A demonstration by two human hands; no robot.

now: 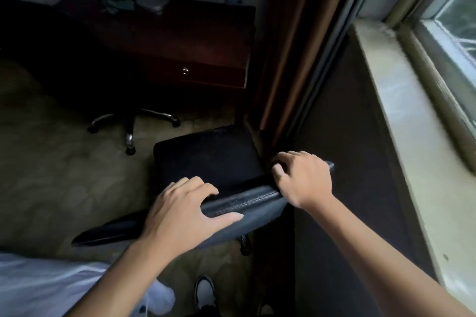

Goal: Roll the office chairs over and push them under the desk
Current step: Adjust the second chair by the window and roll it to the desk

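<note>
Both hands rest on the top edge of the near office chair's backrest [244, 203], a dark padded bar with a stitched seam running across the near middle of the scene; the left hand [180, 211] lies over it with fingers curled on the far side and thumb stretched along the near face, gripping the backrest; the right hand [301, 177] is clamped on the same edge further right, fingers folded over the top, close to the dark wall under the window sill [401, 121]. Beyond the backrest the chair's black seat [206, 159] points away toward the far side; one castor [244, 244] shows beneath, on the carpet [51, 162].

The second office chair [77, 59] stands far left, very dark, its chrome star base [131, 121] on the carpet just in front of the surface [195, 41], a dark red wooden desk against the far wall with a drawer and small ring pull [185, 70]; whether this chair's seat is under the surface cannot be told. A brown curtain [288, 46] hangs right of the desk; the near chair sits between curtain and bed edge [38, 285], well apart from the surface. A shoe [204, 291] shows at the near edge.
</note>
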